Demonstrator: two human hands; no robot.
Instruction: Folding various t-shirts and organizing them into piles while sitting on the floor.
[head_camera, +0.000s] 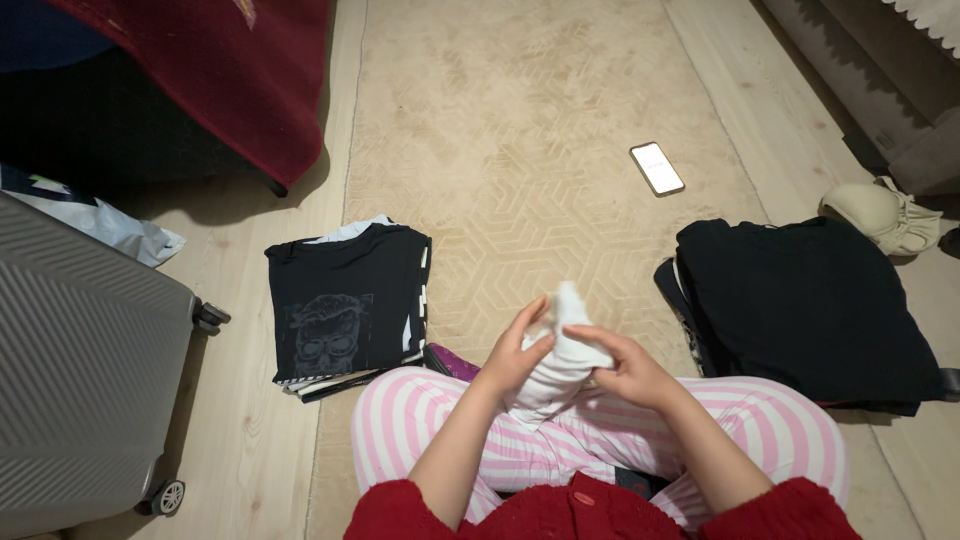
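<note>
A small white garment (562, 352), bunched and partly rolled, sits at the centre of the view, held above the lap just over the pink-striped trousers (430, 415). Its top end pokes up toward 12 o'clock between the two hands.

The left hand (515, 352) comes in from 7 o'clock, forearm angled up and inward, fingers curled round the garment's left side with the thumb pressed on the cloth. The right hand (625, 368) comes in from 5 o'clock, palm turned inward, fingers stretched flat across the front of the garment toward 9 o'clock and closed on it. Both wrists emerge from red sleeves (400, 510) at the bottom edge.

At 9 o'clock from the hands lies a folded stack topped by a black shirt with a skull print (340, 310), half on the beige rug (520, 130). At 3 o'clock, a larger black pile (810, 300) rests just beside the right knee. A phone (657, 168) lies on the rug at 1 o'clock, well apart. A cream bra (880, 215) sits beyond the black pile at 2 o'clock. A grey suitcase (80, 370) stands far out at 9 o'clock, with a dark red cloth (240, 70) at 11 o'clock.
</note>
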